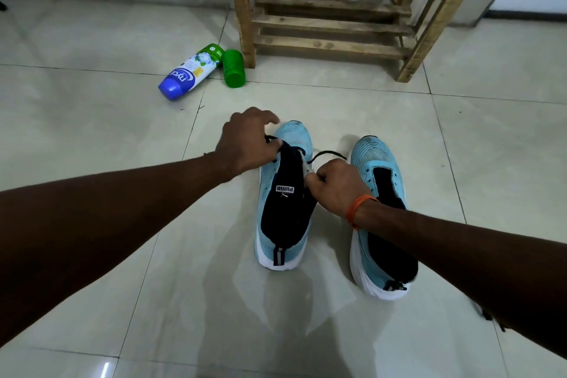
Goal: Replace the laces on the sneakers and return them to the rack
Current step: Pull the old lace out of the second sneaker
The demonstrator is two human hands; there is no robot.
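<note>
Left hand [245,141] and right hand [337,184] each pinch the black lace [328,154] on the left sneaker [285,215]; right sneaker [377,163] beside it, rack [331,24] beyond it.

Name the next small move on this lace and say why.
Likely draw the black lace snug and even, then thread one end into the next eyelet up. The left hand and right hand each pinch it near the toe end of one sneaker; the upper eyelets look unlaced, and the other sneaker shows no lace.
</note>
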